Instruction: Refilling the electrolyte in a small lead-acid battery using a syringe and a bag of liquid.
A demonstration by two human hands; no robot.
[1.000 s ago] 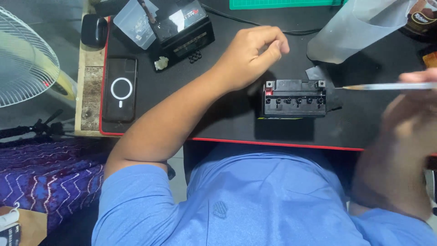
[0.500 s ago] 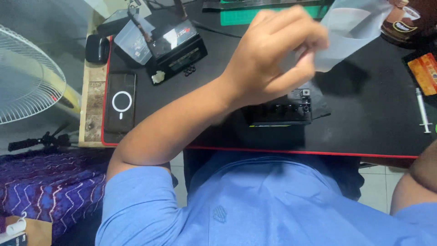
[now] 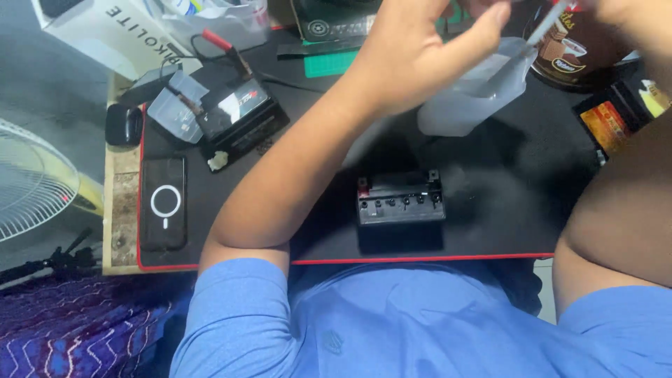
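Nearest: blue shirt (image 3: pixel 392 322) fills the bottom edge, both forearms run up from it

Small black battery (image 3: pixel 401 199) sits on the black desk mat (image 3: pixel 504 210) just above the mat's red front edge, red terminal at its left corner, row of filler ports facing up. Nothing touches it

Left hand (image 3: pixel 413 52) is raised at 12 o'clock from the battery, well apart from it, fingers curled with thumb and fingertips pinched near the top of a translucent plastic container (image 3: pixel 476 94); can't tell if they actually clamp it

Right hand (image 3: pixel 630 14) mostly cut off at top right, about 1 o'clock from the battery, closed on a thin white syringe-like stick (image 3: pixel 542 24) angled down toward the container

At 9 o'clock: phone (image 3: pixel 164 203) flat on the mat. At 10 o'clock, farther: second black battery (image 3: pixel 241 115) with red clip lead. Far right, 2 o'clock: brown jar (image 3: pixel 574 52). Fan (image 3: pixel 31 182) off the desk at far left
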